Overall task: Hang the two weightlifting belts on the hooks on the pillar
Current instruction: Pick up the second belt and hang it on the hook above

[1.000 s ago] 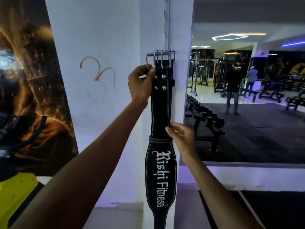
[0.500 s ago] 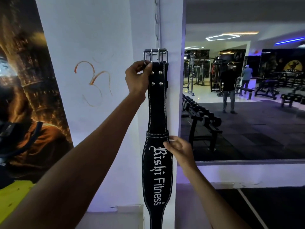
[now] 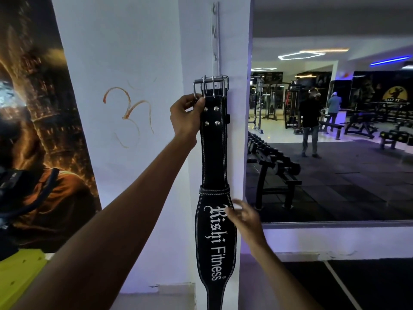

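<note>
The left hand point(image 3: 187, 115) pinches the long black leather belt point(image 3: 214, 153) at its 11 o'clock edge. The blurry right hand point(image 3: 242, 217) is spread, touching its wide part.

A large poster point(image 3: 44, 130) in dark orange tones is mounted at left, beside an orange symbol point(image 3: 129, 113) drawn on the white wall. At right, a dumbbell rack point(image 3: 272, 166), benches point(image 3: 362, 126) and two standing people point(image 3: 310, 124) are seen.
</note>
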The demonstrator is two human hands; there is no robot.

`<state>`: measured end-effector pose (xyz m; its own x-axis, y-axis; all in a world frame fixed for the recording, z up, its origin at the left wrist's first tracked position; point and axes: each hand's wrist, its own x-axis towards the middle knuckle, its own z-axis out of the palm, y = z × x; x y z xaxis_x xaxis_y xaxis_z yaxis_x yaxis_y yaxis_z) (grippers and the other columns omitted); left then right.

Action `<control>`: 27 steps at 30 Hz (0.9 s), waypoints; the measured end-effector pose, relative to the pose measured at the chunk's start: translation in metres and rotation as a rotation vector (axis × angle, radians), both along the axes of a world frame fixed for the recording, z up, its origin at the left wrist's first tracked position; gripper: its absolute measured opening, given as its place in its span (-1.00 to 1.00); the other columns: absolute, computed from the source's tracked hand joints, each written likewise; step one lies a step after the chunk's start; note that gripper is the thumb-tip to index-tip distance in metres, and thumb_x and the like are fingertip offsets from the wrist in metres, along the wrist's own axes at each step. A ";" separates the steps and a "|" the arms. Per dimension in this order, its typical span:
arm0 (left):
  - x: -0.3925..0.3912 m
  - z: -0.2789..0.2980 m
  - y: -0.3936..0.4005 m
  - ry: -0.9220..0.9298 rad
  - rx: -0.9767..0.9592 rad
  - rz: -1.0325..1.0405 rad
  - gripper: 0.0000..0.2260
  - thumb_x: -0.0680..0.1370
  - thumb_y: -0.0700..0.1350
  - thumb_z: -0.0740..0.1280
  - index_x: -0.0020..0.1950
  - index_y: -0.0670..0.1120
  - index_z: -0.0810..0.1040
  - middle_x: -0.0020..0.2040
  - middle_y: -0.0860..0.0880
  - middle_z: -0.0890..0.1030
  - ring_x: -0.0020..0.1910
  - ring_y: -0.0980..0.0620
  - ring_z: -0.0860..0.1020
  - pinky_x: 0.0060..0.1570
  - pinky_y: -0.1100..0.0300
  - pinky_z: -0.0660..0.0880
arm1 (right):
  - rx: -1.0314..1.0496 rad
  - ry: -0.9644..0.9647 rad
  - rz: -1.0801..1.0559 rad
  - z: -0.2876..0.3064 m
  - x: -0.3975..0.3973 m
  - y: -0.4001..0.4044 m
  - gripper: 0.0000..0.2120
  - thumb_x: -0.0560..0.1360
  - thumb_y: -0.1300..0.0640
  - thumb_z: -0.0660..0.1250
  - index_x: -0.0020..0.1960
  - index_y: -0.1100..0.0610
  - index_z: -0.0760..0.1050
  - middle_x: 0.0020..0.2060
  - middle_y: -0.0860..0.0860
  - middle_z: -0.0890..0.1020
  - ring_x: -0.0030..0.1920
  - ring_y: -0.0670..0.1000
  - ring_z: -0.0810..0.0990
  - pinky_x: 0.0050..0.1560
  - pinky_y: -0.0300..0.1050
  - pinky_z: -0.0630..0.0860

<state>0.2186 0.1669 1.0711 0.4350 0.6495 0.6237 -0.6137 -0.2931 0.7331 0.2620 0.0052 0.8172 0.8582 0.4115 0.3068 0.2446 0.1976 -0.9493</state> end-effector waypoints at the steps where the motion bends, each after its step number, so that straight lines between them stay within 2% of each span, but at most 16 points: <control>1: 0.000 0.000 0.001 0.003 -0.002 -0.014 -0.92 0.53 -0.17 0.46 0.01 -0.11 0.66 0.00 -0.19 0.68 -0.32 0.07 0.65 0.07 -0.24 0.65 | 0.059 -0.004 -0.041 0.021 0.002 0.003 -0.44 0.35 -0.18 0.54 0.23 0.09 0.54 -0.21 -0.03 0.70 -0.23 -0.16 0.64 -0.13 -0.26 0.53; 3: -0.001 -0.002 0.001 0.015 -0.003 -0.047 -0.93 0.52 -0.17 0.47 -0.01 -0.11 0.66 -0.03 -0.15 0.67 -0.26 0.02 0.65 0.09 -0.29 0.63 | 0.158 -0.071 -0.090 0.069 0.006 0.009 -0.34 0.36 -0.21 0.51 0.34 0.08 0.45 -0.16 0.01 0.68 -0.21 -0.15 0.63 -0.08 -0.19 0.56; 5: -0.002 -0.005 -0.001 0.019 0.000 -0.069 -0.94 0.49 -0.14 0.48 -0.05 -0.07 0.67 -0.05 -0.13 0.68 -0.12 -0.07 0.65 0.12 -0.33 0.60 | 0.193 -0.213 -0.088 0.120 0.004 0.015 -0.40 0.46 -0.11 0.46 0.41 0.05 0.37 -0.13 0.03 0.68 -0.16 -0.12 0.63 -0.02 -0.19 0.56; 7: -0.004 -0.009 -0.003 0.019 0.017 -0.093 -0.95 0.48 -0.12 0.48 -0.08 -0.04 0.68 -0.05 -0.12 0.69 -0.02 -0.12 0.64 0.14 -0.34 0.59 | 0.181 -0.337 -0.058 0.167 0.001 0.020 -0.47 0.53 0.02 0.41 0.45 0.01 0.33 -0.13 0.01 0.67 -0.15 -0.13 0.64 -0.04 -0.31 0.55; 8: -0.005 -0.011 -0.004 0.019 0.028 -0.108 -0.96 0.49 -0.13 0.48 -0.07 -0.05 0.67 -0.04 -0.13 0.69 -0.02 -0.12 0.64 0.14 -0.33 0.60 | 0.179 -0.364 -0.038 0.185 0.000 0.024 -0.49 0.55 0.05 0.41 0.44 -0.03 0.33 -0.11 0.02 0.68 -0.13 -0.11 0.65 -0.07 -0.34 0.55; 10: -0.008 -0.015 -0.005 0.021 0.040 -0.133 -0.95 0.53 -0.19 0.46 -0.02 -0.13 0.66 -0.03 -0.15 0.68 -0.08 -0.07 0.66 0.09 -0.27 0.64 | 0.196 -0.361 -0.039 0.210 0.003 0.033 -0.51 0.53 0.05 0.43 0.41 -0.03 0.37 -0.04 0.09 0.72 -0.06 -0.03 0.70 -0.02 -0.20 0.62; 11: -0.009 -0.017 -0.006 0.020 0.037 -0.140 -0.92 0.55 -0.21 0.45 0.02 -0.16 0.64 -0.03 -0.16 0.67 -0.15 -0.02 0.67 0.05 -0.20 0.66 | 0.207 -0.346 -0.072 0.216 0.005 0.037 -0.50 0.51 0.06 0.45 0.40 0.03 0.40 -0.03 0.13 0.72 -0.06 0.02 0.71 -0.02 -0.10 0.63; 13: -0.015 -0.020 -0.006 0.003 0.002 -0.166 -0.85 0.56 -0.23 0.44 0.12 -0.19 0.60 0.01 -0.17 0.66 -0.22 0.05 0.68 -0.02 -0.06 0.67 | 0.220 -0.332 -0.152 0.222 0.008 0.044 -0.50 0.49 0.14 0.46 0.39 0.08 0.42 -0.08 0.16 0.72 -0.18 0.01 0.68 -0.12 -0.12 0.58; 16: -0.025 -0.028 0.001 0.026 -0.014 -0.203 -0.66 0.54 -0.24 0.46 0.28 -0.09 0.51 0.19 -0.19 0.64 -0.01 -0.03 0.69 -0.02 0.09 0.66 | 0.235 -0.387 -0.204 0.223 0.004 0.050 -0.50 0.49 0.21 0.44 0.36 -0.05 0.38 -0.26 0.11 0.69 -0.33 -0.09 0.62 -0.25 -0.26 0.53; 17: -0.028 -0.036 0.005 0.063 0.008 -0.217 -0.60 0.54 -0.23 0.47 0.34 -0.07 0.48 0.21 -0.17 0.64 0.04 -0.03 0.69 -0.02 0.14 0.65 | 0.239 -0.389 -0.206 0.223 0.004 0.052 -0.49 0.50 0.22 0.42 0.36 -0.09 0.38 -0.26 0.12 0.68 -0.33 -0.07 0.62 -0.24 -0.24 0.54; 19: -0.033 -0.063 0.009 0.167 0.057 -0.264 -0.55 0.54 -0.23 0.47 0.40 -0.09 0.46 0.17 -0.11 0.65 0.01 0.07 0.68 -0.04 0.20 0.64 | 0.246 -0.357 -0.211 0.225 0.005 0.053 -0.53 0.50 0.25 0.40 0.36 -0.04 0.44 -0.24 0.17 0.67 -0.28 -0.01 0.60 -0.18 -0.14 0.56; 21: -0.034 -0.103 0.010 0.302 0.092 -0.322 -0.63 0.53 -0.29 0.45 0.32 -0.17 0.53 0.05 -0.11 0.64 -0.12 0.17 0.67 -0.08 0.25 0.64 | 0.246 -0.307 -0.204 0.229 0.007 0.052 -0.56 0.52 0.30 0.38 0.35 0.03 0.47 -0.23 0.16 0.62 -0.29 -0.02 0.56 -0.21 -0.13 0.54; 23: -0.034 -0.147 0.011 0.420 0.130 -0.332 -0.76 0.50 -0.35 0.46 0.16 -0.25 0.60 -0.04 -0.16 0.62 -0.17 0.13 0.64 -0.04 0.20 0.62 | 0.254 -0.273 -0.198 0.233 0.006 0.049 -0.59 0.52 0.33 0.36 0.32 0.05 0.48 -0.23 0.13 0.61 -0.33 -0.04 0.53 -0.25 -0.17 0.53; 25: -0.038 -0.182 0.010 0.450 0.114 -0.316 -0.83 0.49 -0.33 0.48 0.07 -0.28 0.64 -0.08 -0.15 0.66 -0.12 0.07 0.64 0.04 0.12 0.59 | 0.266 -0.253 -0.192 0.233 0.005 0.049 -0.59 0.52 0.34 0.36 0.31 0.04 0.49 -0.23 0.13 0.63 -0.33 -0.03 0.53 -0.25 -0.15 0.53; 27: -0.045 -0.203 0.006 0.434 0.066 -0.317 -0.83 0.50 -0.34 0.47 0.08 -0.24 0.66 -0.10 -0.16 0.70 -0.14 0.11 0.67 0.01 0.16 0.58 | 0.271 -0.234 -0.192 0.229 0.004 0.048 -0.60 0.52 0.35 0.35 0.29 0.05 0.49 -0.27 0.07 0.64 -0.34 -0.04 0.54 -0.28 -0.16 0.54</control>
<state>0.1737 0.1730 0.8676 0.8301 0.4101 0.3778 -0.3240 -0.1965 0.9254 0.2660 0.0536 1.0467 0.8059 0.1278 0.5782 0.5048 0.3622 -0.7836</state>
